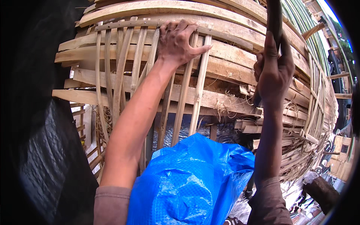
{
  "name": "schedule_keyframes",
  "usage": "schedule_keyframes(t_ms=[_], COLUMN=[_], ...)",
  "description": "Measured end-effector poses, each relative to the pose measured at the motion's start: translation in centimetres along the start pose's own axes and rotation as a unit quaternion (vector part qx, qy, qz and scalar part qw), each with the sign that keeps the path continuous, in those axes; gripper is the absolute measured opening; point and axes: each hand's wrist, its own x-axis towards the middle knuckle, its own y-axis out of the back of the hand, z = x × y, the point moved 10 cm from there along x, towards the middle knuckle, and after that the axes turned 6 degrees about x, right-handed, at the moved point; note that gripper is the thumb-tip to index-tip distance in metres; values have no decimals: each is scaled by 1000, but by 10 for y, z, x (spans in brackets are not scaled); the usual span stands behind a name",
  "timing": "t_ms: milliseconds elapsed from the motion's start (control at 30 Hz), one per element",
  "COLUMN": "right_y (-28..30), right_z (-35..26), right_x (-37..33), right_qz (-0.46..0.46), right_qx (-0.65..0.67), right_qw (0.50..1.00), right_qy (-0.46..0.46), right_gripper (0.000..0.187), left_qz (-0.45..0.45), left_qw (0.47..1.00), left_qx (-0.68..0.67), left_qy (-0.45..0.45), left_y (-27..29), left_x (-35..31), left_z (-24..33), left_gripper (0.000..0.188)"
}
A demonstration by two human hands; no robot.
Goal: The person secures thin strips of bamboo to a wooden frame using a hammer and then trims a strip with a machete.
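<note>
My left hand (178,42) is stretched forward, its fingers curled over a thin wooden crossbar (129,23) and its thumb lying out to the right. Slender upright slats (184,90) run down from that crossbar like a small rack or frame, with several more slats (123,56) to the left of the hand. Raised at the right, my right hand (275,67) is closed round the dark stick-like handle (274,18) of a tool. The handle rises past the top edge, so the tool's kind cannot be made out.
Stacked wooden planks (232,73) lie behind the frame, with curled shavings (225,105) on them. A blue plastic sheet (187,183) covers my lap. Black sheeting (56,157) hangs at the left. More slatted frames (315,101) and long green poles (296,18) are at the right.
</note>
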Motion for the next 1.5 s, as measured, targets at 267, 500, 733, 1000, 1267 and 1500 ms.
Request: schedule_keyframes(t_ms=[267, 500, 733, 1000, 1267, 1500], right_y=[-18, -1, -26, 42, 95, 128], right_z=[79, 14, 96, 115, 63, 50], right_x=[-1, -3, -28, -121, -268, -326], right_qz=[-87, 6, -93, -13, 41, 92], right_qx=[-236, -82, -220, -66, 193, 216], right_qw=[967, 996, 966, 983, 895, 879], right_qy=[-39, 28, -95, -172, -401, -414], right_gripper=[37, 37, 39, 45, 48, 50], left_qz=[19, -9, 20, 42, -110, -238], left_qw=[1000, 1000, 1000, 997, 992, 971], left_qx=[-9, -1, -20, -68, -21, 11], left_qy=[-1, 2, 5, 12, -56, -29], left_y=[6, -4, 7, 10, 11, 10], left_x=[7, 2, 2, 6, 30, 50], left_z=[5, -2, 10, 6, -13, -35], left_gripper=[88, 90, 86, 44, 45, 52])
